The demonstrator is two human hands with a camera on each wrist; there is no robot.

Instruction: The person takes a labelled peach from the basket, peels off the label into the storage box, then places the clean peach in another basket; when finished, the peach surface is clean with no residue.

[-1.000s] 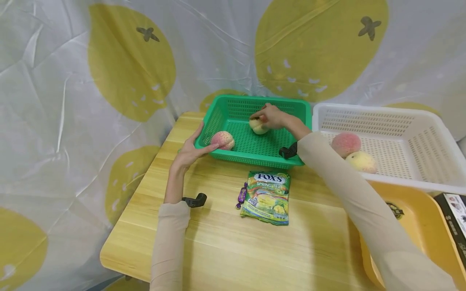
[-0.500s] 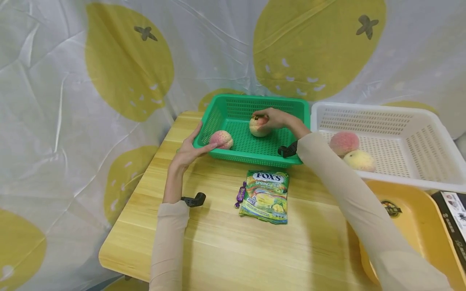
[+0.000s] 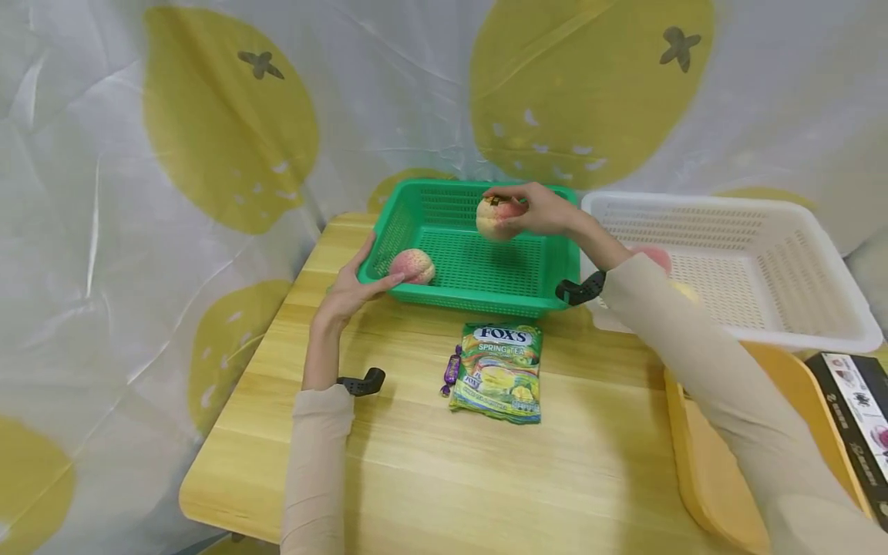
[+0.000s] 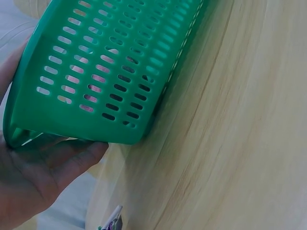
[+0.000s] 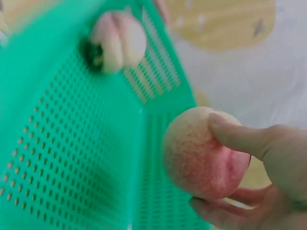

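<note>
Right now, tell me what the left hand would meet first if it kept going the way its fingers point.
The left hand already touches the green slotted plastic basket; past that wall, probably the pink peach inside.

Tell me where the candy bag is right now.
In the head view the candy bag lies flat on the wooden table, just in front of the green basket, with a purple wrapped candy at its left edge.

The person wears a close-fitting, long-sleeved top in pale beige; both sleeves run down to the wrists and show soft folds along the forearms. The left hand [image 3: 350, 289] and the right hand [image 3: 544, 212] are bare, with no rings or gloves visible. At each wrist, just past the sleeve cuff, sits a small black plastic mount [image 3: 361, 382] with a curved, hooked shape, its counterpart [image 3: 580, 290] on the right wrist.
</note>
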